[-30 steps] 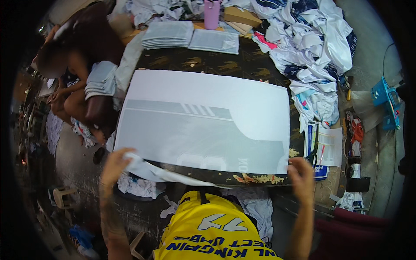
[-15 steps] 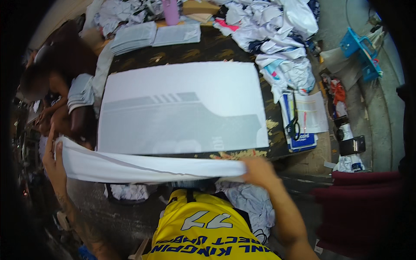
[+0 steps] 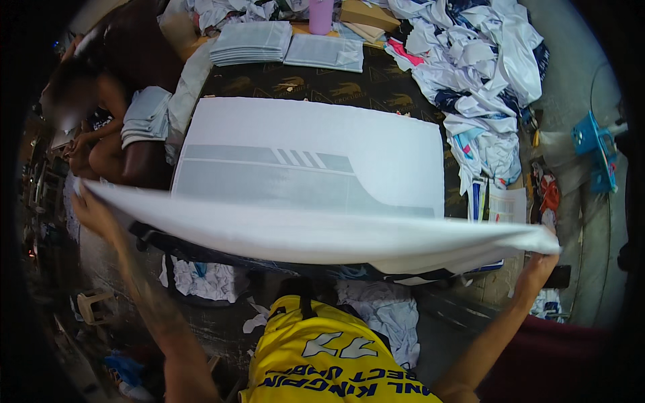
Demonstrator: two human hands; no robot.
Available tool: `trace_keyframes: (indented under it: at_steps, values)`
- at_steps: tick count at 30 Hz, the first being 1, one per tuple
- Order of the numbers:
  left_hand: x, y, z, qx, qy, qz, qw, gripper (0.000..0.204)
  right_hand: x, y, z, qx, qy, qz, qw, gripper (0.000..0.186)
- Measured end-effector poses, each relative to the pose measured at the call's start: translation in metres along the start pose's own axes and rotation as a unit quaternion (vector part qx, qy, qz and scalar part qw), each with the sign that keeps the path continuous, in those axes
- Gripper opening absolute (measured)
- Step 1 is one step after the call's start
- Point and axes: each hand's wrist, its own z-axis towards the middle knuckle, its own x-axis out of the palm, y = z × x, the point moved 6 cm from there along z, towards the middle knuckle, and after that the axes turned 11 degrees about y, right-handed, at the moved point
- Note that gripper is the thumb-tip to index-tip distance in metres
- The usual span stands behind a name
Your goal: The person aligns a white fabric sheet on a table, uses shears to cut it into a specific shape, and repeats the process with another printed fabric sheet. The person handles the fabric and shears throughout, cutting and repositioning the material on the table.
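Note:
A white fabric panel (image 3: 322, 228) is stretched in the air across the near edge of the table, a dark patterned underside showing along its lower edge. My left hand (image 3: 94, 211) is closed on its left corner. At the opposite end, my right hand (image 3: 545, 250) grips the bunched right corner. Beyond the panel, a white sheet (image 3: 255, 124) with a grey printed garment-like shape lies flat on the table. The raised panel hides the sheet's near part.
The table has a dark patterned cover (image 3: 322, 87). Folded grey-white stacks (image 3: 252, 41) lie at its far edge, beside a pink tumbler (image 3: 321, 17). Crumpled white cloth (image 3: 463, 50) heaps up at far right. Another person (image 3: 111, 101) sits at the left. A blue basket (image 3: 591, 144) stands right.
My right hand has moved outward to the right, and the fabric panel has spread wider and lifted over the sheet. My head view has shifted, so the table appears farther right.

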Motion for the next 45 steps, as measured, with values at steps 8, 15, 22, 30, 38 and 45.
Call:
trace_keyframes:
  at_steps: [8, 15, 22, 30, 38, 45]
  values:
    - [0.305, 0.028, 0.09, 0.053, 0.252, 0.31, 0.915, 0.05, 0.166, -0.069, 0.196, 0.044, -0.075, -0.294, 0.952, 0.051]
    - [0.381, 0.092, 0.042, 0.052, 0.376, 0.355, 0.855, 0.042, 0.259, -0.181, 0.173, 0.168, 0.091, -0.309, 0.932, 0.044]
    - [0.394, 0.102, 0.031, 0.131, 0.472, 0.367, 0.791, 0.033, 0.321, -0.238, 0.158, 0.126, 0.149, -0.412, 0.89, 0.05]
    - [0.305, 0.05, -0.017, 0.133, 0.43, 0.311, 0.837, 0.032, 0.31, -0.151, 0.098, 0.098, 0.253, -0.376, 0.886, 0.036]
    - [-0.021, 0.077, -0.219, -0.041, 0.386, 0.357, 0.85, 0.025, 0.184, -0.078, -0.195, 0.301, 0.357, -0.271, 0.842, 0.036]
    - [-0.1, 0.236, -0.416, -0.547, 0.283, 0.191, 0.764, 0.082, 0.164, -0.162, -0.4, 0.67, 0.432, 0.048, 0.601, 0.034]
